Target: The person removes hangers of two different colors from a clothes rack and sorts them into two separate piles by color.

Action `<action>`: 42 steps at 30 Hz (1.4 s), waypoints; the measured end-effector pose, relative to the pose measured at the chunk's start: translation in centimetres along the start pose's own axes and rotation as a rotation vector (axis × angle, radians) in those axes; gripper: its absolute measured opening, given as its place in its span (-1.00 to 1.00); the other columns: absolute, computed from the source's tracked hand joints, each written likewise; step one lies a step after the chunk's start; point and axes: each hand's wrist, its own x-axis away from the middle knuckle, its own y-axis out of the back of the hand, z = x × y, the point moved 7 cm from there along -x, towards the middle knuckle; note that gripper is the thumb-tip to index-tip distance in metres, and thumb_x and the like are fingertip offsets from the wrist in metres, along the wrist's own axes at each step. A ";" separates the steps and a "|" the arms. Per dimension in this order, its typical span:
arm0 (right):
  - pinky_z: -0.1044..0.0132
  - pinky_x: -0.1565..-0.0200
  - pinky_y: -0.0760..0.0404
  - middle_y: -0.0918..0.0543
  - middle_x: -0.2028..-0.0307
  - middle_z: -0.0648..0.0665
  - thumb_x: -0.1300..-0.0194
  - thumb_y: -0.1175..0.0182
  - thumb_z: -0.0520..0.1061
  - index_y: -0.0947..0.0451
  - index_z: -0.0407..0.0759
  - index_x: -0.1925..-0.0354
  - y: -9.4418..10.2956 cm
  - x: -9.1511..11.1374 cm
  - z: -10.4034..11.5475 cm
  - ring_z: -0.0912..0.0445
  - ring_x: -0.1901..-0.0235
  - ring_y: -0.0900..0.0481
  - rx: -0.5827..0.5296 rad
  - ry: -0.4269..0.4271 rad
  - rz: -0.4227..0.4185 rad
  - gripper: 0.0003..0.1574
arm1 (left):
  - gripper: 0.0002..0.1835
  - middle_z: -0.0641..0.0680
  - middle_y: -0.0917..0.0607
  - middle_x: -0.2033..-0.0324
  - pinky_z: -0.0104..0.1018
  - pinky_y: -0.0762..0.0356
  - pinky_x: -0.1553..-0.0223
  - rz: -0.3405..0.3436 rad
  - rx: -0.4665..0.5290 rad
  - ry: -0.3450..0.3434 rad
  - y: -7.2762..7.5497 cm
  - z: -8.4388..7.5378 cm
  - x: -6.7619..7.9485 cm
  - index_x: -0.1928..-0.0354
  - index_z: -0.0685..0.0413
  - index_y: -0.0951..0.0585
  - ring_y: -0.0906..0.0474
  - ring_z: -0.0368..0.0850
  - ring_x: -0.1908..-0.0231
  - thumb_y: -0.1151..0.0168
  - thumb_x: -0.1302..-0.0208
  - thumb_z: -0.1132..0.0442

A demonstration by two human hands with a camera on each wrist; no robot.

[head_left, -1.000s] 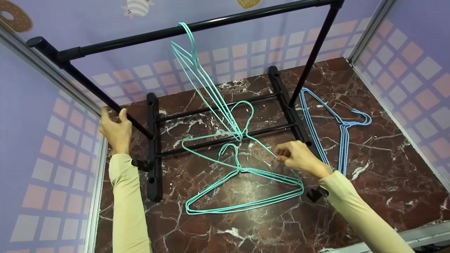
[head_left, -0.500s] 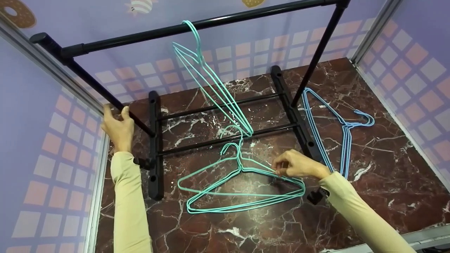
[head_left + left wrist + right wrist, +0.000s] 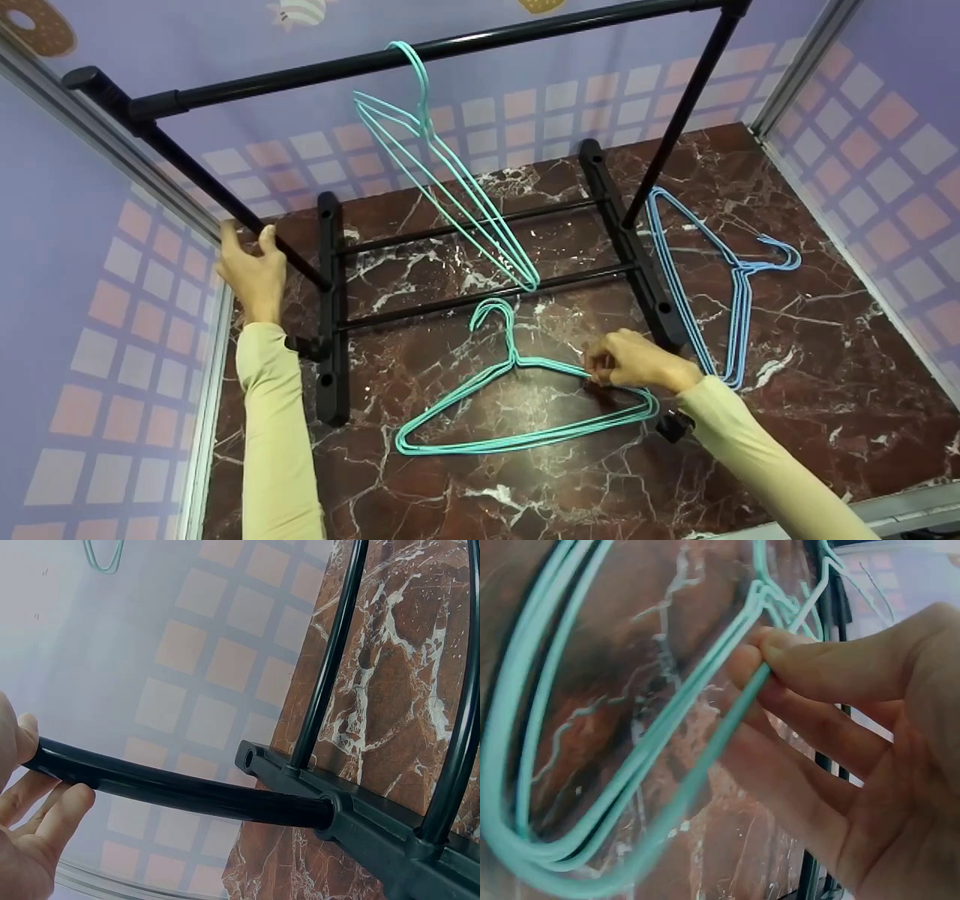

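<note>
My left hand (image 3: 253,274) grips the left upright of the black clothes rack (image 3: 450,51); in the left wrist view the fingers (image 3: 66,817) curl round the bar. With thumb and finger, my right hand (image 3: 634,360) pinches the shoulder wire of a green hanger (image 3: 727,724). That hanger lies over a stack of green hangers (image 3: 480,450) on the marble floor, their hooks close together. More green hangers (image 3: 461,169) hang by their hooks from the rack's top bar, slanting down to the right.
Several blue hangers (image 3: 735,322) lie on the floor right of the rack's right foot (image 3: 634,247). The rack's left foot (image 3: 330,315) stands beside the left wall (image 3: 97,300). A purple patterned wall rises behind the rack.
My right hand has brought the pinched green hanger down and forward, from under the rack onto the floor stack. The hanging hangers have swung slightly. My left hand keeps its grip on the upright.
</note>
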 end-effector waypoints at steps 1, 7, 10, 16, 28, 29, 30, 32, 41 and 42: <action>0.41 0.42 -0.56 -0.72 0.54 0.05 -0.04 -0.29 -0.41 -0.70 -0.08 0.45 0.0 0.0 0.0 0.33 0.55 -0.53 0.019 -0.006 -0.027 -0.76 | -0.66 0.26 -0.69 0.08 0.04 -0.37 -0.18 0.000 0.000 0.000 0.0 0.0 0.0 -0.08 0.21 -0.53 -0.51 0.29 -0.01 -0.25 -0.38 0.17; 0.33 0.45 -0.64 -0.74 0.54 -0.05 0.01 -0.34 -0.43 -0.71 -0.15 0.50 -0.7 0.3 0.5 0.20 0.58 -0.60 0.144 0.062 -0.162 -0.80 | -0.65 0.26 -0.68 0.06 0.05 -0.35 -0.20 0.002 -0.002 0.004 0.0 0.1 -0.1 -0.10 0.19 -0.53 -0.49 0.30 -0.03 -0.25 -0.38 0.16; 0.26 0.43 -0.65 -0.73 0.55 -0.05 0.04 -0.36 -0.43 -0.70 -0.16 0.53 -1.0 0.4 0.6 0.14 0.56 -0.63 0.209 0.108 -0.237 -0.81 | -0.65 0.26 -0.68 0.06 0.04 -0.35 -0.19 0.002 -0.004 -0.001 0.0 0.0 -0.1 -0.10 0.19 -0.53 -0.50 0.28 -0.03 -0.25 -0.39 0.16; 0.15 0.45 -0.64 -0.69 0.57 -0.01 0.05 -0.40 -0.38 -0.66 -0.11 0.55 -1.6 0.8 0.2 0.10 0.56 -0.62 0.270 0.097 -0.341 -0.81 | -0.69 0.23 -0.70 0.14 -0.04 -0.41 -0.10 -0.012 0.013 -0.025 -0.1 -0.1 -0.1 -0.07 0.21 -0.55 -0.57 0.21 0.07 -0.25 -0.38 0.19; 0.09 0.48 -0.61 -0.64 0.49 -0.03 0.08 -0.48 -0.32 -0.58 -0.10 0.51 -2.5 1.8 -0.1 0.03 0.53 -0.64 0.368 0.124 -0.490 -0.75 | -0.72 0.05 -0.66 0.26 -0.30 -0.44 0.08 -0.026 0.042 -0.045 0.0 -0.4 0.0 -0.02 0.24 -0.56 -0.58 -0.11 0.24 -0.25 -0.39 0.22; 0.09 0.47 -0.62 -0.63 0.49 -0.03 0.08 -0.48 -0.32 -0.58 -0.09 0.51 -2.5 1.8 -0.2 0.03 0.52 -0.64 0.371 0.118 -0.499 -0.75 | -0.72 0.01 -0.65 0.27 -0.35 -0.43 0.12 -0.026 0.047 -0.046 0.0 -0.5 0.0 -0.02 0.24 -0.56 -0.56 -0.17 0.27 -0.25 -0.39 0.22; 0.09 0.47 -0.62 -0.63 0.49 -0.03 0.08 -0.49 -0.31 -0.58 -0.09 0.51 -2.6 1.9 -0.2 0.04 0.52 -0.64 0.374 0.113 -0.506 -0.75 | -0.72 -0.02 -0.64 0.29 -0.39 -0.41 0.14 -0.026 0.052 -0.045 0.0 -0.5 0.0 -0.02 0.24 -0.56 -0.55 -0.23 0.30 -0.25 -0.39 0.22; 0.09 0.47 -0.61 -0.61 0.50 -0.02 0.08 -0.49 -0.31 -0.58 -0.08 0.52 -2.7 2.0 -0.3 0.04 0.52 -0.64 0.377 0.100 -0.519 -0.74 | -0.73 -0.04 -0.63 0.30 -0.43 -0.40 0.17 -0.027 0.059 -0.047 0.0 -0.5 0.0 -0.01 0.25 -0.56 -0.53 -0.29 0.34 -0.25 -0.39 0.22; 0.09 0.41 -0.65 -0.66 0.46 -0.03 -0.02 -0.51 -0.20 -0.68 -0.11 0.42 -2.6 2.2 -0.6 0.05 0.50 -0.65 0.330 0.073 -0.528 -0.84 | -0.70 0.08 -0.69 0.23 -0.38 -0.49 0.13 -0.022 0.040 -0.022 -0.2 0.2 0.0 -0.05 0.22 -0.54 -0.50 -0.40 0.37 -0.24 -0.39 0.19; 0.11 0.40 -0.65 -0.67 0.46 -0.03 -0.04 -0.51 -0.18 -0.69 -0.12 0.40 -2.5 2.2 -0.6 0.06 0.50 -0.65 0.317 0.074 -0.535 -0.85 | -0.70 0.09 -0.70 0.23 -0.41 -0.48 0.14 -0.020 0.037 -0.019 -0.2 0.3 0.1 -0.05 0.22 -0.54 -0.49 -0.42 0.37 -0.24 -0.40 0.19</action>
